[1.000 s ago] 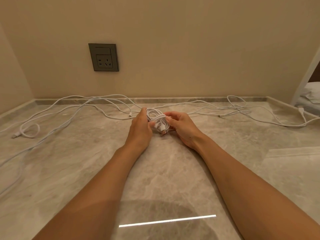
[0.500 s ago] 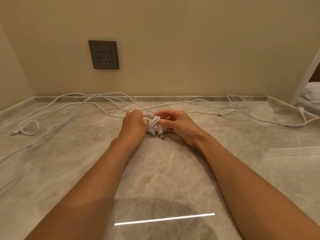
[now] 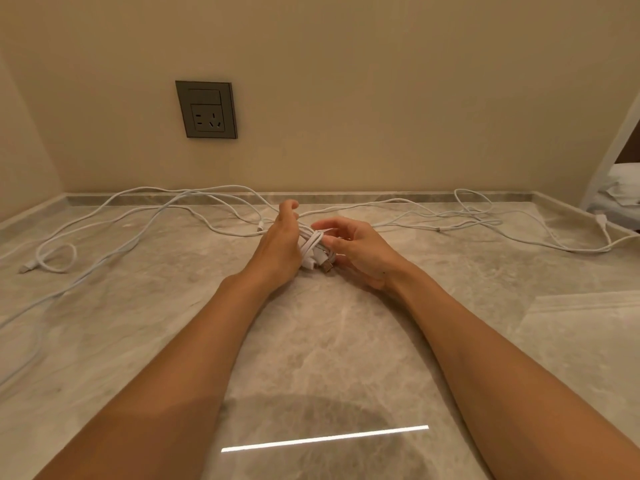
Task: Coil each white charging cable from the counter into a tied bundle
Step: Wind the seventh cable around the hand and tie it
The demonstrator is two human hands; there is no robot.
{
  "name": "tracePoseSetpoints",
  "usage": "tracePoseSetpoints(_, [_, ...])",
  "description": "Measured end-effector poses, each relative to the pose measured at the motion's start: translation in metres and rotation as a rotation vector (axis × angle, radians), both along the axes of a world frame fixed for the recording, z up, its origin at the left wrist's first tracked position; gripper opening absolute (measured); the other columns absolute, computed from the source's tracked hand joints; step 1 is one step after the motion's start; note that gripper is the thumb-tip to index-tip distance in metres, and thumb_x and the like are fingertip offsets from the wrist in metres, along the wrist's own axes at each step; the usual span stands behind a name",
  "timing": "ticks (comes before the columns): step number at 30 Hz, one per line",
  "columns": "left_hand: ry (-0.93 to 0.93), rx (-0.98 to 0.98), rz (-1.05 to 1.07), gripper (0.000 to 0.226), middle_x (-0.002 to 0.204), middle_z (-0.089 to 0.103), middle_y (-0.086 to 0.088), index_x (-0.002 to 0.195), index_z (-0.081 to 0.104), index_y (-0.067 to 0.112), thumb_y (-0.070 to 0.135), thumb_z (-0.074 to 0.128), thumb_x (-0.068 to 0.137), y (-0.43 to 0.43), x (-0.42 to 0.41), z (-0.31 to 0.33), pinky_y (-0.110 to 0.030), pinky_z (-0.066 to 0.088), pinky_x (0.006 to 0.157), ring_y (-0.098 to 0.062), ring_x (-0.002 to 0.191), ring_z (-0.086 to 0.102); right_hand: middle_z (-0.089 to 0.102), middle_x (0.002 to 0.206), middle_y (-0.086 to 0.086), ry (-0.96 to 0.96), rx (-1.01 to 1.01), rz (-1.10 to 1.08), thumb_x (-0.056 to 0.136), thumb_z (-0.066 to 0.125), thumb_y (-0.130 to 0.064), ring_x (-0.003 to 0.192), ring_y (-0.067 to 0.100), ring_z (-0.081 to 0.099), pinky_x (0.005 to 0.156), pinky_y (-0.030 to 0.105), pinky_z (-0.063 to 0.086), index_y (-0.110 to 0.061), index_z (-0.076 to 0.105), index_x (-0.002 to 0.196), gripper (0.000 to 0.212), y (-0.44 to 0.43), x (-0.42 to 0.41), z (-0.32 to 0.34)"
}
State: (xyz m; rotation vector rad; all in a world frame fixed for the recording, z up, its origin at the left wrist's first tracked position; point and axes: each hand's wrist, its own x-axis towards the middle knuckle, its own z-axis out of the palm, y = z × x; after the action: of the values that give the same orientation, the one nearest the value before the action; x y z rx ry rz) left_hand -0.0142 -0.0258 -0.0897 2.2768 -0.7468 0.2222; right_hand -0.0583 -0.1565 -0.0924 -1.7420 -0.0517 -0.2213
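Your left hand (image 3: 280,251) clamps the coiled cable bundle (image 3: 313,249) at the table's (image 3: 311,341) centre so the loops cannot spring apart. Your right hand (image 3: 356,251) pinches its wrap beside the USB plug (image 3: 327,266), fingers half spread, probably to cinch it. Loose white cables (image 3: 138,216) lie far left and right.

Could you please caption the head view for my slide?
Both hands tie a coiled cable over the counter; loose cables remain.

I see a small white cable bundle (image 3: 313,251), wrapped, metal plug pointing down; loose white cables (image 3: 145,216) sprawl along the counter's back.
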Motion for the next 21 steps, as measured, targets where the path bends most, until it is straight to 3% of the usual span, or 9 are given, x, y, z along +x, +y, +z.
tracePoseSetpoints(2, [0.137,-0.235,0.015,0.059,0.132,0.042,-0.016,0.135,0.025,0.007,-0.016,0.034,0.082,-0.002,-0.001,0.002,-0.030,0.041,0.091,-0.028,0.117,0.047,0.056,0.085,0.007,0.023,-0.015,0.018,0.092,0.045,0.008,0.071,0.014,0.055,0.063,0.027,0.050,-0.002,0.056,0.114,0.026,0.003,-0.003,0.003])
tracePoseSetpoints(5, [0.433,-0.632,0.043,0.045,0.113,0.051,-0.014,0.118,0.037,0.012,-0.014,0.033,0.082,-0.001,-0.008,0.016,-0.032,0.051,0.069,-0.023,0.089,0.058,0.055,0.085,0.010,0.052,0.013,0.048,0.083,0.040,0.022,0.064,0.009,0.059,0.054,0.020,0.052,0.006,0.054,0.118,0.041,0.013,-0.012,0.009])
tracePoseSetpoints(8, [0.490,-0.742,0.053,0.025,0.102,0.054,-0.012,0.098,0.048,0.011,-0.005,0.034,0.086,0.005,-0.014,0.027,-0.034,0.050,0.076,-0.023,0.090,0.058,0.057,0.077,0.007,-0.024,-0.074,-0.026,0.084,0.043,0.020,0.057,0.008,0.057,0.052,0.019,0.049,0.007,0.058,0.113,0.036,0.020,-0.024,0.017])
tracePoseSetpoints(10, [0.486,-0.727,0.049,0.023,0.097,0.055,-0.013,0.087,0.055,0.012,-0.001,0.035,0.086,0.008,-0.022,0.028,-0.036,0.050,0.078,-0.026,0.094,0.056,0.056,0.072,0.005,-0.078,-0.114,-0.105,0.086,0.046,0.015,0.057,0.012,0.052,0.049,0.018,0.047,0.004,0.062,0.108,0.029,0.020,-0.035,0.022])
tracePoseSetpoints(15, [0.401,-0.577,0.038,0.027,0.070,0.058,-0.010,0.081,0.062,0.004,0.004,0.036,0.088,0.006,-0.061,0.030,-0.024,0.047,0.052,-0.018,0.059,0.054,0.057,0.077,0.007,-0.135,-0.088,-0.214,0.086,0.048,0.013,0.064,0.015,0.051,0.055,0.026,0.046,-0.007,0.064,0.096,0.026,0.013,-0.083,0.030])
tracePoseSetpoints(21, [0.297,-0.452,-0.059,0.028,0.059,0.054,-0.006,0.085,0.061,0.001,0.008,0.035,0.091,-0.013,-0.146,0.030,-0.022,0.035,0.042,-0.019,0.044,0.045,0.057,0.076,0.001,-0.162,-0.085,-0.273,0.086,0.051,0.008,0.062,0.008,0.049,0.048,0.011,0.041,-0.006,0.064,0.099,0.023,0.003,-0.174,0.032])
